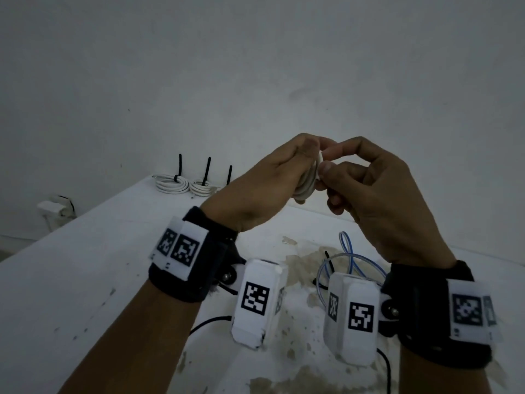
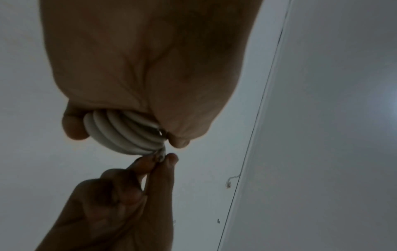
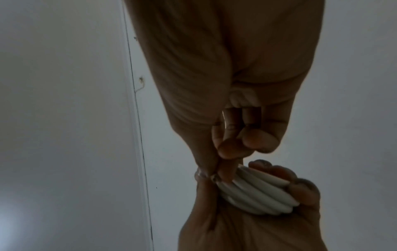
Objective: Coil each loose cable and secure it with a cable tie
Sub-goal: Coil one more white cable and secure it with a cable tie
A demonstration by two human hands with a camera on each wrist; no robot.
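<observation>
I hold a white cable coil [image 1: 308,183] up in the air above the table [image 1: 85,280]. My left hand [image 1: 308,155] grips the coil, thumb on one side and fingers on the other; the left wrist view shows several turns of the coil [image 2: 111,129] side by side. My right hand [image 1: 326,159] pinches the cable's end at the coil's edge between thumb and forefinger [image 2: 160,158]. In the right wrist view the same pinch [image 3: 214,173] sits against the coil [image 3: 257,193]. I see no cable tie on this coil.
Two white coils [image 1: 170,184] [image 1: 203,189] lie at the table's far edge, each bound with a black tie standing upright; a third black tie [image 1: 229,174] stands beside them. A loose blue-and-white cable [image 1: 349,251] lies on the stained tabletop under my right wrist.
</observation>
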